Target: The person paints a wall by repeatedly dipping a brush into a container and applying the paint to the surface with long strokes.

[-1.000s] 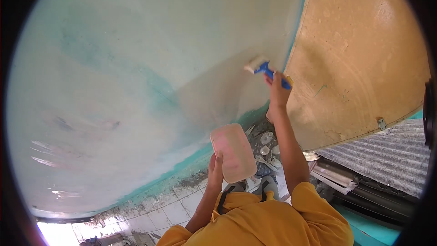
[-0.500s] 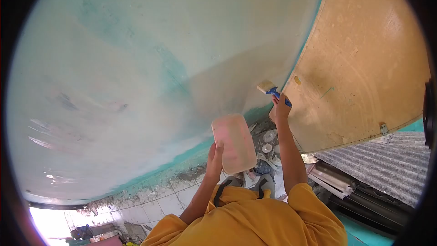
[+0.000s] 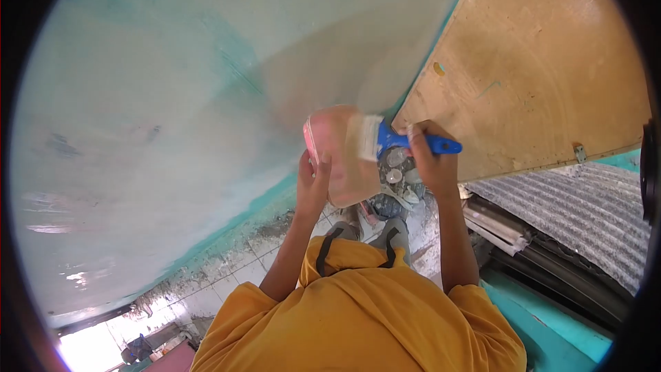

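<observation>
My left hand (image 3: 313, 182) grips a pink plastic tub (image 3: 336, 165) by its left side, thumb over the edge and the opening facing me. In my right hand (image 3: 430, 155) is a paintbrush (image 3: 392, 139) with a blue handle, held level. Its pale, wide bristles lie over the right part of the tub. Behind both hands rises a wall (image 3: 172, 96) with a cloudy whitish coat and turquoise patches showing through.
A tan wooden panel (image 3: 544, 62) meets the wall on the right. Below it lie grey corrugated sheets (image 3: 578, 207). Small white containers (image 3: 393, 176) and debris sit on the floor near my feet. White floor tiles (image 3: 237, 303) run along the wall's base.
The paintbrush has come away from the wall corner, down and left to the tub, turning level. The tub has been raised in view. My head view has shifted slightly.
</observation>
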A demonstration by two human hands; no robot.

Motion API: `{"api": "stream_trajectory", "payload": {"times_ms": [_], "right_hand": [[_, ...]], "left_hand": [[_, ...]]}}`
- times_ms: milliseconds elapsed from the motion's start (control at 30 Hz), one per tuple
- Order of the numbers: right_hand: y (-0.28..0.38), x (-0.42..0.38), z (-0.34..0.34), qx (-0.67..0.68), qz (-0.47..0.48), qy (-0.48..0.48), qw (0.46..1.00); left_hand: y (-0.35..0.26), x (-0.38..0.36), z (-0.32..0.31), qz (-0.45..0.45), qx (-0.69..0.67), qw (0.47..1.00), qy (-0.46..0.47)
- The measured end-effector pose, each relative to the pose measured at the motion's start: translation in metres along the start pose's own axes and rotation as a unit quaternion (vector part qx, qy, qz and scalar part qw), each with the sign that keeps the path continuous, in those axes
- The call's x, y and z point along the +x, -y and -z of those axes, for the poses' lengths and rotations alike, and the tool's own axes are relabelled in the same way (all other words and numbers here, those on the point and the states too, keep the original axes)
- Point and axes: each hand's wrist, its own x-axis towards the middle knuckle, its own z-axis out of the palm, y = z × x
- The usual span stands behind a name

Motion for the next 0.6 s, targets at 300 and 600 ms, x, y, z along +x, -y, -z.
{"api": "stream_trajectory", "payload": {"times_ms": [300,600], "right_hand": [[-0.022,-0.038,-0.025,-0.251,0.106,0.028,0.962],[-0.012,-0.048,-0.016,-0.227,0.08,-0.023,0.97]], "left_hand": [[-0.016,-0.016,-0.01,-0.033,0.043,0.998,0.024],[0.007,-0.009,-0.003,0.001,0.031,0.999,0.013]]}}
